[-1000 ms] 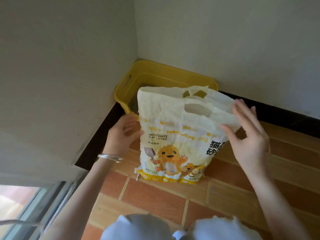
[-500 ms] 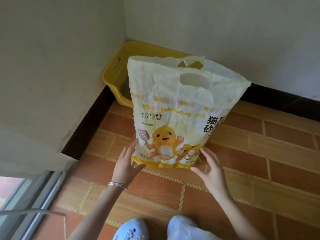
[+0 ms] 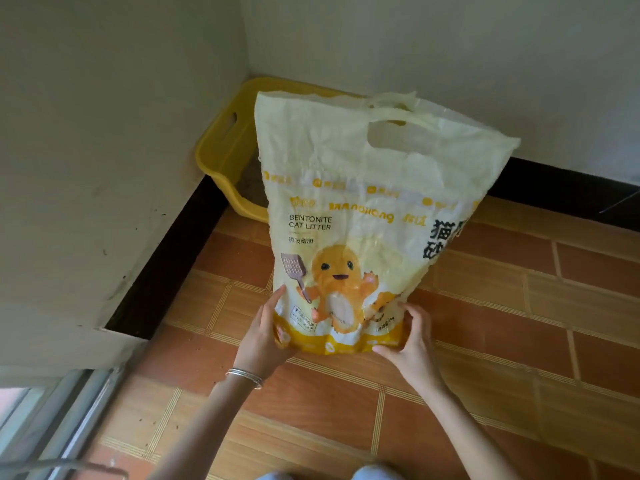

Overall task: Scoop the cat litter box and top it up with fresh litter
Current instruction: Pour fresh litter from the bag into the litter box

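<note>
Bag: The bentonite cat litter bag [image 3: 363, 202] stood upright on the tiled floor [image 3: 519, 341], directly in front of the yellow litter box [image 3: 221, 161]. Whether its base rested on the tiles or was just lifted could not be told.
Litter box: It sat in the floor's far corner where the two walls met, mostly hidden behind the bag. Only its left rim, a handle slot and a strip of grey litter showed.
Left hand: The left hand [image 3: 265, 336] gripped the bag's lower left corner, fingers wrapped behind the film and thumb lying up the front.
Right hand: The right hand [image 3: 410, 341] gripped the lower right corner, fingers curled onto the side and thumb at the bottom seam.
Bag top: The part around the handle cut-out [image 3: 388, 133] was crumpled and slack. How wide the mouth stood open could not be told.
Risk, spill: Tipped from the base, the litter would likely surge at once and overshoot the rim onto the tiles.
Risk, aim: With the box hidden behind the bag, the pour would be nearly blind.
Risk, grip: The smooth film could slip from two corner holds as the weight shifted.
Risk, mouth: The slack top could fold and send litter sideways.
Around: The black skirting [image 3: 162, 271] ran along the wall, and a bangle [image 3: 244, 375] sat on the left wrist.
</note>
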